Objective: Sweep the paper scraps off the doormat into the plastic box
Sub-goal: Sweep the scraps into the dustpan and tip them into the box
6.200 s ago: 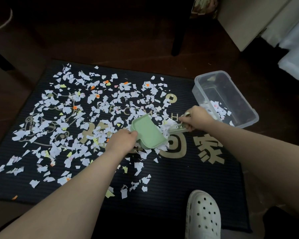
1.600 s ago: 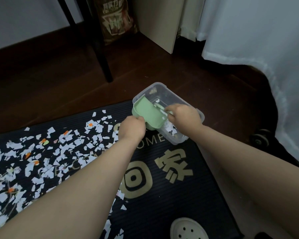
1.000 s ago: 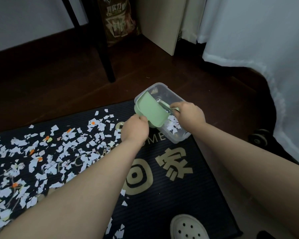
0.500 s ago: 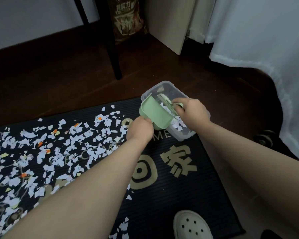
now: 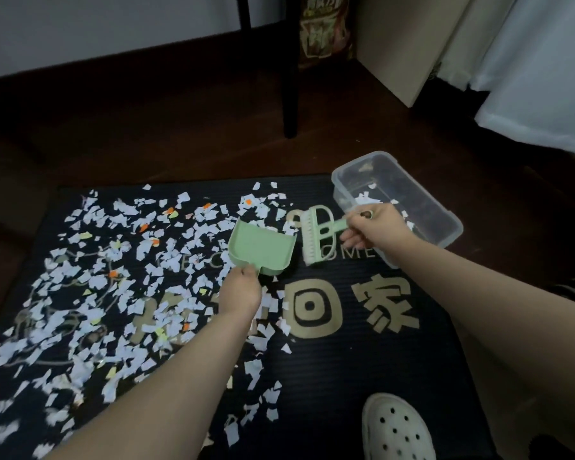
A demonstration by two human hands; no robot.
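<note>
A black doormat (image 5: pixel 356 353) with gold lettering lies on the floor, its left and middle parts strewn with white and coloured paper scraps (image 5: pixel 90 280). My left hand (image 5: pixel 239 292) grips the handle of a green dustpan (image 5: pixel 261 248), held over the mat with nothing visible inside it. My right hand (image 5: pixel 374 229) holds the handle of a small green brush (image 5: pixel 316 235), bristles pointing left, just right of the dustpan. The clear plastic box (image 5: pixel 445 215) sits at the mat's far right corner with some scraps inside, partly hidden by my right hand.
A white perforated clog (image 5: pixel 395 429) stands on the mat's near edge. A dark chair leg (image 5: pixel 291 78) rises beyond the mat, with a printed bag (image 5: pixel 324 28) behind it. A white curtain (image 5: pixel 545 68) hangs at the right over dark wooden floor.
Both hands have come back from over the box to the mat's middle; the dustpan is now level and low, and the brush has left the box. The view has swung left.
</note>
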